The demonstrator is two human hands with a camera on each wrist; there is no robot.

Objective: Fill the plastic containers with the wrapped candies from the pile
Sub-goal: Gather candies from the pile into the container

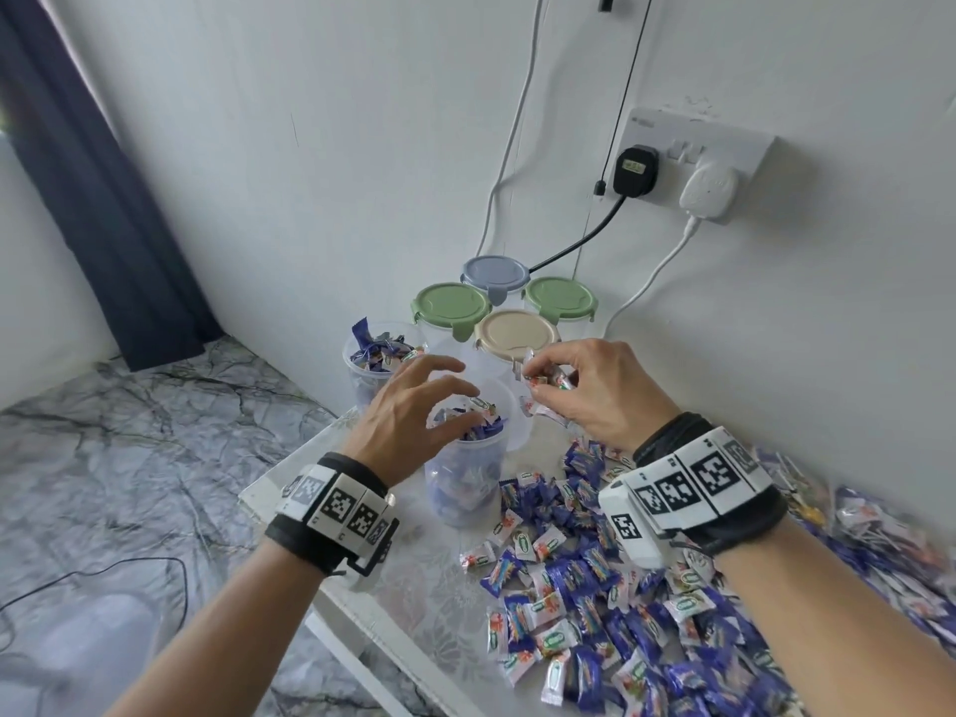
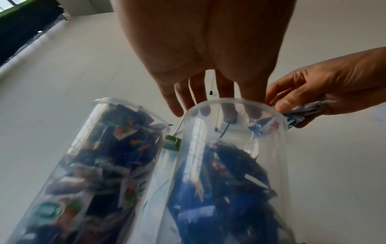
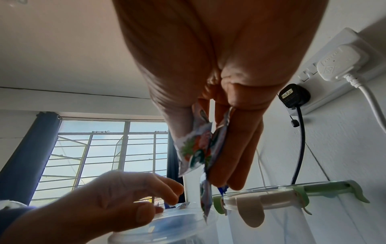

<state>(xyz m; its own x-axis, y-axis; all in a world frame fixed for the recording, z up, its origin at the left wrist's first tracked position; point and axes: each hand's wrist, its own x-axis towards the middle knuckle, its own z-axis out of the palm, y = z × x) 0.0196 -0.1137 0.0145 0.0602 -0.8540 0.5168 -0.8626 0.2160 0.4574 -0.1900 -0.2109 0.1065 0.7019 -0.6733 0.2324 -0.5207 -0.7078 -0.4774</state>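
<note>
I'm hovering L hand (image 1: 414, 401), fingers spread, over ctr container (image 1: 465, 458) to steady it; R hand (image 1: 595, 390) is pinching candies (image 1: 548, 379), ready to drop.

Both forearms reach forward from the lower edge of the head view, each wrist wrapped in a black strap with black-and-white markers. The left hand (image 1: 408, 401) points toward one o'clock, back upward, its fingers (image 1: 445, 364) spread and loosely bent, gripping nothing. The right hand (image 1: 595, 385) angles toward eleven o'clock, thumb and fingers (image 3: 236, 148) curled together in a pinch. The two hands sit near each other, apart.
</note>
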